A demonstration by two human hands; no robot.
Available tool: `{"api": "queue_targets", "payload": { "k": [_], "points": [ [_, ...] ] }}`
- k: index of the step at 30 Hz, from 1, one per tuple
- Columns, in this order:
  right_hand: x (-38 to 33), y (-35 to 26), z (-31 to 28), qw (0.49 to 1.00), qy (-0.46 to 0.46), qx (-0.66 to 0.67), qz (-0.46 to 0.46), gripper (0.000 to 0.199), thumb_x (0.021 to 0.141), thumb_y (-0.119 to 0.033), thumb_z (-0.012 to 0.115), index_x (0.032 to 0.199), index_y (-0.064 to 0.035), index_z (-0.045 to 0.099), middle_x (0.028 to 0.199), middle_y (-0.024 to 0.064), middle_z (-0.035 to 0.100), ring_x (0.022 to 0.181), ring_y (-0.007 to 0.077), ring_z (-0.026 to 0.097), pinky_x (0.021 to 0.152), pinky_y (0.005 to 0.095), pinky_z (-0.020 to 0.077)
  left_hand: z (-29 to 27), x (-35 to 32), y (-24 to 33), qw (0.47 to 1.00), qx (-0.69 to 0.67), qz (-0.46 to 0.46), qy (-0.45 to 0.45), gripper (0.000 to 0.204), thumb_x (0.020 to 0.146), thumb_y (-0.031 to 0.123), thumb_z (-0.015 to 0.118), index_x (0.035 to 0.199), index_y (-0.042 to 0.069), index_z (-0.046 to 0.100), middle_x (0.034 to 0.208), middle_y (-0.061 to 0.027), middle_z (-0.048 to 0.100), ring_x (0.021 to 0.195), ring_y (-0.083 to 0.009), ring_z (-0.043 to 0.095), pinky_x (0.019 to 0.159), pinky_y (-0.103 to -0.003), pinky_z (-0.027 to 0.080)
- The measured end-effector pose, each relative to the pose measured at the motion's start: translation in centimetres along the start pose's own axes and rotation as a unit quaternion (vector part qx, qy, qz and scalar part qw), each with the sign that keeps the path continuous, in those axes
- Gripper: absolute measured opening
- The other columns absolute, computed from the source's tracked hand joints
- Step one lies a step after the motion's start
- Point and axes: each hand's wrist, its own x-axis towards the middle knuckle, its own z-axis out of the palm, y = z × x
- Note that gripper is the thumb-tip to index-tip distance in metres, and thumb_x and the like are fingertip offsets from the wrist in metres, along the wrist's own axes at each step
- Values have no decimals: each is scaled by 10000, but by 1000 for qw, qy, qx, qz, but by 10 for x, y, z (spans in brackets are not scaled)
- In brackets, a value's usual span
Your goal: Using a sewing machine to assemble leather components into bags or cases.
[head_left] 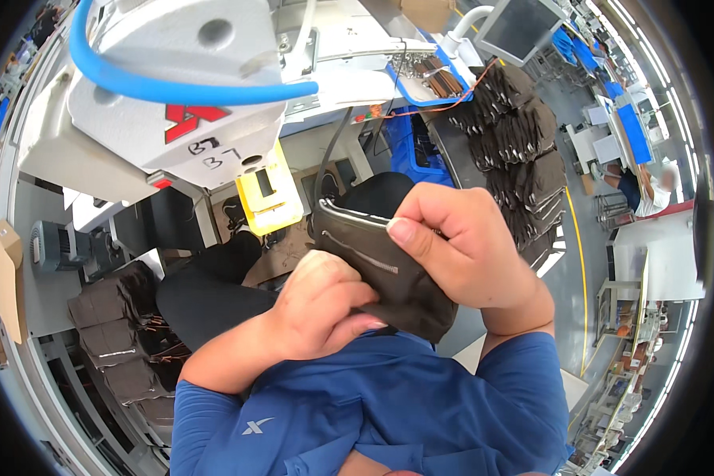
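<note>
In front of my chest I hold a dark brown fabric pouch [411, 295] between both hands. A light-coloured edge runs along its upper rim, and a short zip crosses its face. My right hand [462, 246] pinches that rim at the right, thumb on top and fingers curled. Lower down on the left, my left hand [321, 303] is closed on the pouch's side, its thumb pressing toward the curled fingers. Part of the pouch's lower left is hidden behind this hand.
A white sewing machine [246, 47] with a blue hose [166, 94] stands ahead at left. Stacked dark pouches [516, 151] lie at right, more dark pieces [115, 325] at lower left. A blue tray [432, 75] holds small parts. Another person [654, 190] sits far right.
</note>
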Motion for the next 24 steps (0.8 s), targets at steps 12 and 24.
{"api": "queue_targets", "payload": {
  "k": [12, 24],
  "points": [
    [-37, -11, -6, 967, -111, -164, -162, 161, 930, -186, 683, 842, -68, 619, 583, 109, 537, 490, 304, 564, 452, 387, 430, 6, -19, 6, 994, -46, 84, 52, 586, 726, 503, 864, 1015, 20, 703, 954, -78, 612, 877, -260, 615, 768, -399, 485],
    [-9, 31, 16, 975, -48, 25, -215, 463, 830, -394, 781, 1053, 2, 693, 1010, 125, 684, 913, 265, 664, 817, 355, 522, -19, -32, -10, 902, -400, -50, -152, 122, 912, 84, 719, 973, -21, 706, 902, -178, 673, 822, -367, 663, 762, -426, 523]
  ]
}}
